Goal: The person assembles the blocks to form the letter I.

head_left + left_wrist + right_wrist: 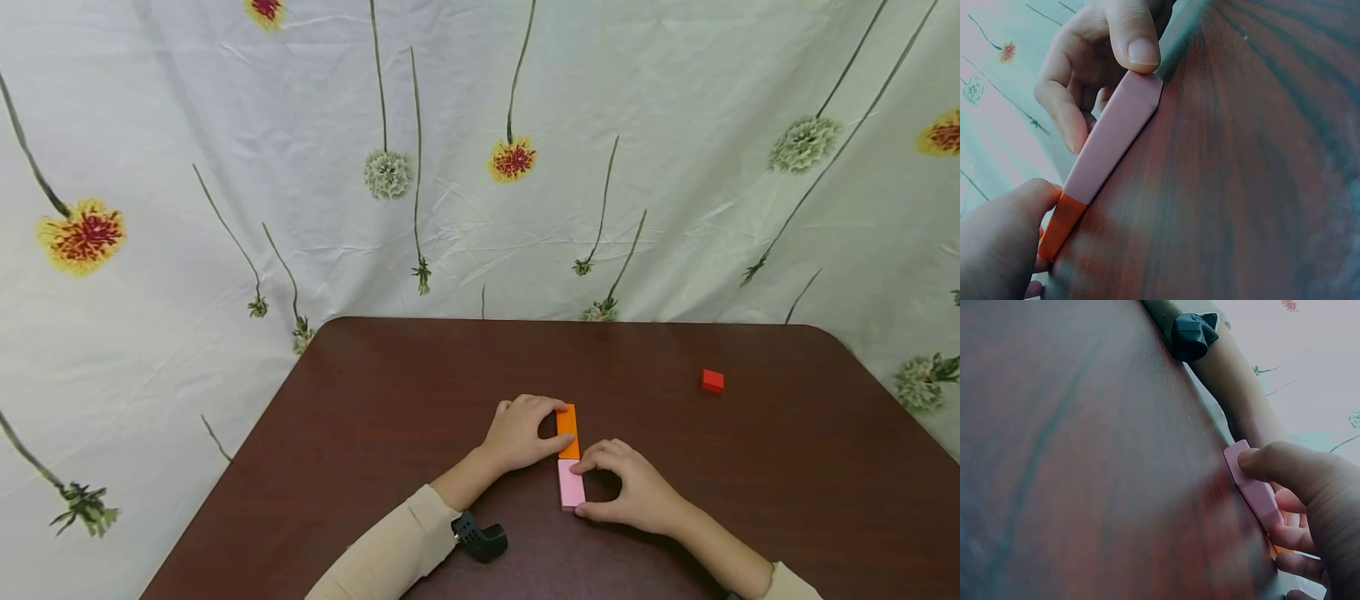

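Observation:
An orange block (567, 429) and a pink block (572, 486) lie end to end on the dark table, touching, in one line that runs away from me. My left hand (522, 433) grips the orange block between its thumb and fingers, from the left side. From the right, my right hand (628, 490) pinches the pink block, its thumb at the near end and a fingertip near the joint with the orange one. In the left wrist view the pink block (1113, 134) shows its long side, and my left thumb covers part of the orange block (1063, 225).
A small red block (712, 381) lies apart on the far right of the brown table (420, 367). Behind the table's far edge hangs a white cloth (315, 108) printed with flowers. A black wrist device (480, 538) sits at my left cuff.

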The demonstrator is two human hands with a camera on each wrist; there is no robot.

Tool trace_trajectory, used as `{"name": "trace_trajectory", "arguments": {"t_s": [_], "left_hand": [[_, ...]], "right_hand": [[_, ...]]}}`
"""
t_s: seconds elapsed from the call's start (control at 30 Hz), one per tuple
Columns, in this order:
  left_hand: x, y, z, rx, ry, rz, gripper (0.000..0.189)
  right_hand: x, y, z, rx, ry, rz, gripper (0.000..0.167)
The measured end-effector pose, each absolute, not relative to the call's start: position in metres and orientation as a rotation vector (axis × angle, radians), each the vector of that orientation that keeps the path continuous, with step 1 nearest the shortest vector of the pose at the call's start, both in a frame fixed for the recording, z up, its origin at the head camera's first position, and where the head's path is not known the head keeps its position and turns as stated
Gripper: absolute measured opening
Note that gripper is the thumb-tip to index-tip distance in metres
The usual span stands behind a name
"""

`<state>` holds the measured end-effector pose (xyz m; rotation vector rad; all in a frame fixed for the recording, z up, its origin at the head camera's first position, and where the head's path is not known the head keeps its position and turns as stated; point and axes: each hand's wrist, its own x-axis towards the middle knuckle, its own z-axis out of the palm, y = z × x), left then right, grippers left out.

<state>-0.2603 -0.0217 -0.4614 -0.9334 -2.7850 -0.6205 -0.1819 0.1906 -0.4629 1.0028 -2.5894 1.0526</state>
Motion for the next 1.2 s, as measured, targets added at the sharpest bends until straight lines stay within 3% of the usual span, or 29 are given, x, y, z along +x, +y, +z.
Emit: {"name": "trace_trajectory", "arguments": {"t_s": [1.2], "left_hand": [[-0.2598, -0.0233, -0.4633, -0.970, -2.755, -0.636, 0.045]], "right_hand": [[-0.1844, 0.1913, -0.4694, 0.985, -2.535, 1.147, 0.040]]}}
